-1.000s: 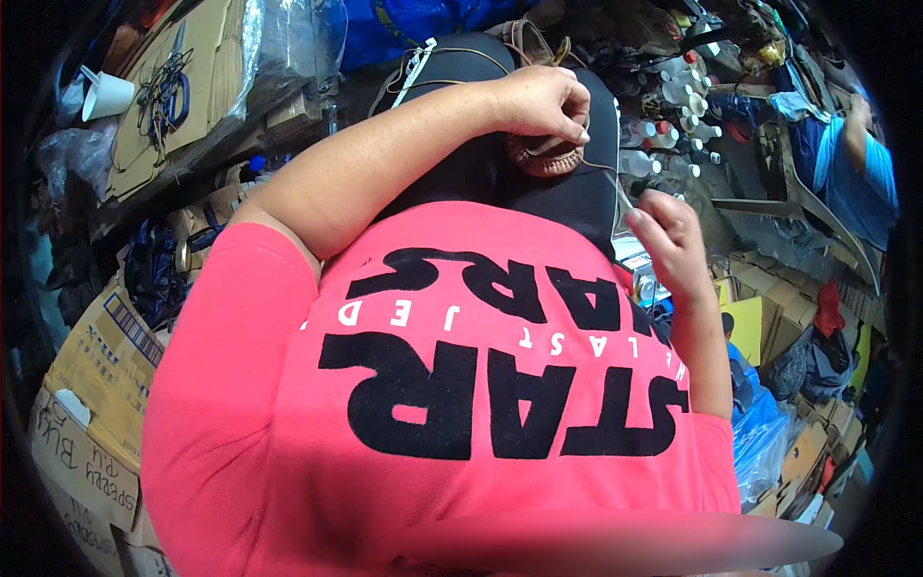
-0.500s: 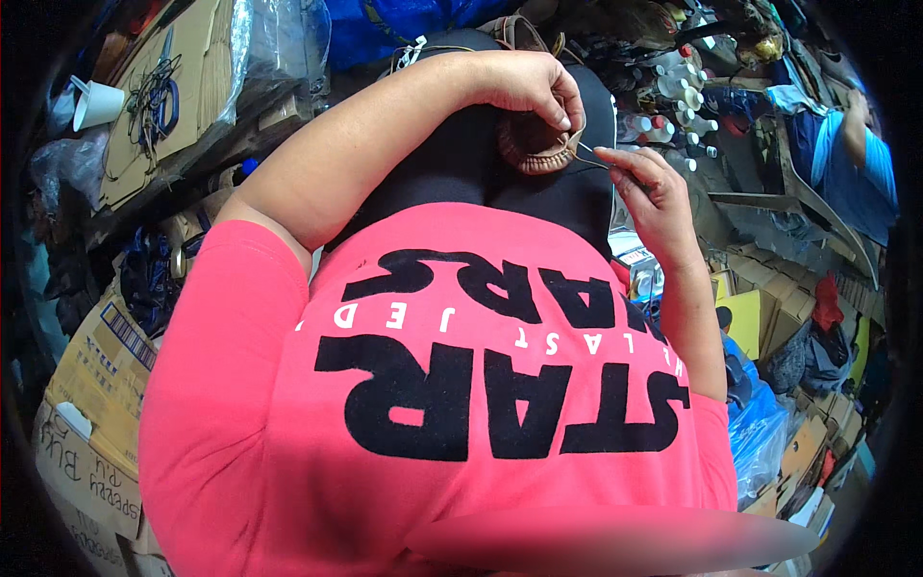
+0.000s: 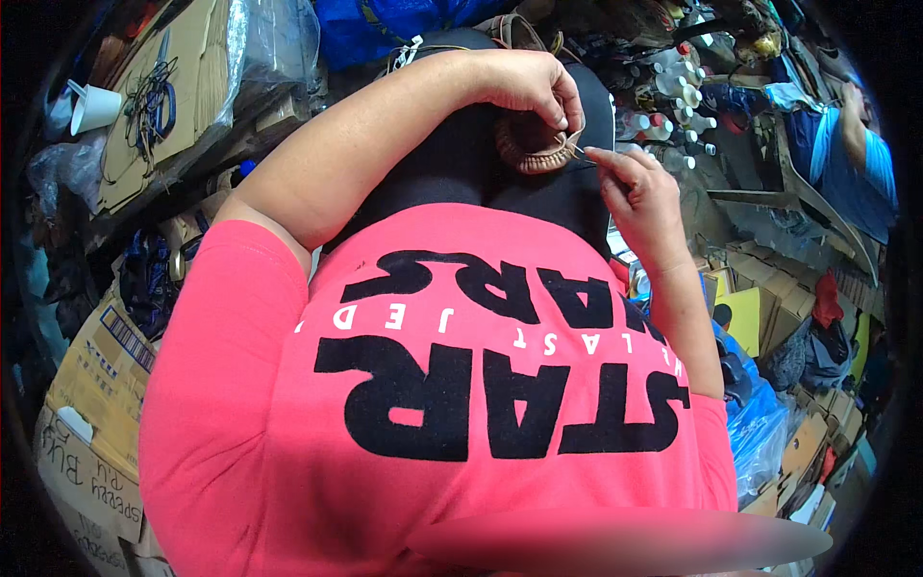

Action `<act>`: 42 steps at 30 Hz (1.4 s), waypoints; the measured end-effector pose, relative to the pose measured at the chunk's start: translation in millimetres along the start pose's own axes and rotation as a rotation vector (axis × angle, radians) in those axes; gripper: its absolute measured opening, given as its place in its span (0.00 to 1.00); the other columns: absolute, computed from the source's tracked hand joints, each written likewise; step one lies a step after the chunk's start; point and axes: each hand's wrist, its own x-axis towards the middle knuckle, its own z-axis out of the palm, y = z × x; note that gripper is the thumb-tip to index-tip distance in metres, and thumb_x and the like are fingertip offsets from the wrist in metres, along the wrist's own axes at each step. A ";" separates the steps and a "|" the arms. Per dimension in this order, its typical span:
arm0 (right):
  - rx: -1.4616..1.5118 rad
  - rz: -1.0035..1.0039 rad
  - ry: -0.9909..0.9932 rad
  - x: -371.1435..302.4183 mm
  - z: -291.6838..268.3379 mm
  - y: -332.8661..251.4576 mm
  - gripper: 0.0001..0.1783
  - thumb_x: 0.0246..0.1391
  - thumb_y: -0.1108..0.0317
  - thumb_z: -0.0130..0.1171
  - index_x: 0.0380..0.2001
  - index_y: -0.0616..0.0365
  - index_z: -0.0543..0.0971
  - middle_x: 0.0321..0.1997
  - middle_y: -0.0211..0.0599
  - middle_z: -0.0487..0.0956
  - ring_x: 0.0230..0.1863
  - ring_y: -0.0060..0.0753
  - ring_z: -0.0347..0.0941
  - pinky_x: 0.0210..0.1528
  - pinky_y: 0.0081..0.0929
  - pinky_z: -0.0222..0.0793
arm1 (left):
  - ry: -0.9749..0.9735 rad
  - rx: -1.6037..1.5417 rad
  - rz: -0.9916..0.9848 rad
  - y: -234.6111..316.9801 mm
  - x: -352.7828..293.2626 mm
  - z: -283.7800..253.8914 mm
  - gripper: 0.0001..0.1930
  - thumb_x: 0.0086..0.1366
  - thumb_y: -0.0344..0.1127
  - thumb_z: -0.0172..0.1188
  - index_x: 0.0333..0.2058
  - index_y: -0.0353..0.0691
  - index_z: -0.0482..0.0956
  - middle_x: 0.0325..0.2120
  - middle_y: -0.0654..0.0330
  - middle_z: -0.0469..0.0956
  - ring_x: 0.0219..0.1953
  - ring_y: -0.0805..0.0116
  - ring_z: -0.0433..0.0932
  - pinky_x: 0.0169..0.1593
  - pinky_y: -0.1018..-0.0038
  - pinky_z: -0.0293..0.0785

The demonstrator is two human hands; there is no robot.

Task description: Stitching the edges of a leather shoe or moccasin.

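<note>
Brown ribbed-edge piece [image 3: 532, 157], shoe-like, one: lying on the black trousers [image 3: 428, 168], toward their right thigh, its ribbed rim turned to the wearer's body; upper part partly covered by a hand.

Left hand [image 3: 536, 87], one: bare, above the right thigh of the trousers, reached across from their left side. Thumb and forefinger pressed together on the far rim of the piece; remaining fingers curled, partly hidden.

Right hand [image 3: 649, 197], one: bare, just right of the trousers. Forefinger stretched toward the piece; fingertips drawn together on a thin needle-like strand [image 3: 584, 157] that runs to the rim. Too small to tell whether the strand is needle or thread.

Pink shirt [image 3: 231, 462], printed with lettering: on the wearer, nearer than the trousers.

Bottles [image 3: 661, 127], several, pale, some red-capped: right of the trousers.

Person in a blue top [image 3: 873, 183], one: far right of the trousers, partly seen.

Yellow sheet [image 3: 740, 313] and blue plastic bag [image 3: 755, 423]: right of the trousers, on the near side.

Flat cardboard [image 3: 207, 67], bearing blue-handled scissors [image 3: 169, 111] and dark cord: left of the trousers.

White cup [image 3: 95, 110], one: farther left of the trousers.

Blue sheeting [image 3: 361, 34]: beyond the trousers.
</note>
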 end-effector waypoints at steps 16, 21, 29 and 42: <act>0.352 0.077 -0.252 26.5 1.9 46.9 0.14 0.53 0.78 0.54 0.41 0.52 0.82 0.33 0.32 0.72 0.38 0.27 0.71 0.44 0.22 0.67 | 0.006 0.315 0.182 -3.2 1.4 3.3 0.11 0.53 0.31 0.66 0.38 0.44 0.84 0.36 0.63 0.80 0.43 0.67 0.74 0.49 0.72 0.70; 0.577 0.097 -0.359 33.9 6.3 62.4 0.13 0.54 0.79 0.53 0.42 0.59 0.81 0.37 0.27 0.71 0.44 0.21 0.67 0.49 0.17 0.60 | 0.006 0.356 0.161 -1.8 2.8 2.6 0.12 0.51 0.31 0.67 0.37 0.46 0.85 0.37 0.63 0.80 0.43 0.66 0.74 0.49 0.72 0.70; 0.654 0.093 -0.371 38.1 12.3 73.0 0.12 0.53 0.77 0.56 0.41 0.57 0.82 0.37 0.28 0.75 0.44 0.24 0.68 0.51 0.20 0.63 | 0.049 0.348 0.195 -7.1 4.0 4.4 0.11 0.50 0.30 0.68 0.35 0.46 0.85 0.35 0.63 0.80 0.41 0.67 0.74 0.47 0.72 0.70; 0.320 -0.002 0.016 21.2 31.9 31.1 0.08 0.49 0.73 0.63 0.35 0.55 0.82 0.27 0.31 0.73 0.32 0.25 0.68 0.37 0.22 0.65 | 0.160 0.368 0.120 -5.3 -3.3 12.2 0.12 0.46 0.29 0.69 0.33 0.44 0.84 0.32 0.61 0.78 0.39 0.66 0.76 0.44 0.71 0.73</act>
